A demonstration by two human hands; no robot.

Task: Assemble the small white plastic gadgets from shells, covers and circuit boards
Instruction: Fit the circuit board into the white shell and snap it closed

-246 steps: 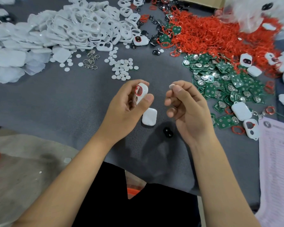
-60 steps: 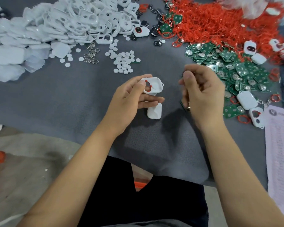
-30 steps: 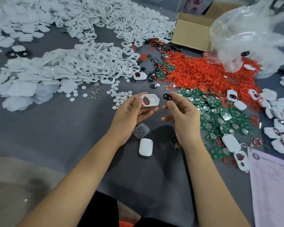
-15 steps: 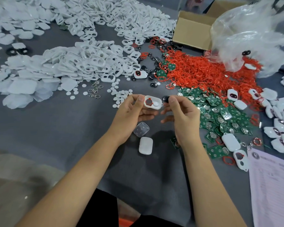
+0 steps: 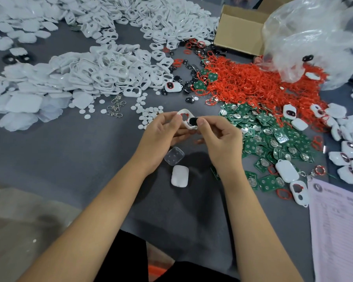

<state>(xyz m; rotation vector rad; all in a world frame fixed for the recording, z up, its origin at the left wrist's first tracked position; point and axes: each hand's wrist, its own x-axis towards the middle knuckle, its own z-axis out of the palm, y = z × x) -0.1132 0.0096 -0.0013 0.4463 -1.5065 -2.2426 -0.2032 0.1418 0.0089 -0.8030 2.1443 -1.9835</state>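
Note:
My left hand [image 5: 161, 137] holds a small white shell [image 5: 184, 118] with a red ring in its opening, above the grey table [image 5: 69, 151]. My right hand [image 5: 218, 139] pinches a small black insert [image 5: 193, 121] and presses it against that shell. Just below my hands lie a clear square cover [image 5: 174, 156] and a white closed shell [image 5: 179, 176]. Green circuit boards [image 5: 273, 139] are piled to the right, beside my right hand.
White shells [image 5: 102, 72] are heaped at the back left, red rings [image 5: 253, 84] at the back right, white discs [image 5: 149, 113] and metal clasps [image 5: 115, 107] between. A cardboard box [image 5: 238, 35], plastic bag [image 5: 314, 37], finished gadgets [image 5: 351, 147] and a paper sheet [image 5: 336, 231] are on the right.
My right hand has brought the black insert from beside the shell onto the shell's face. My left hand has tilted the shell slightly towards it.

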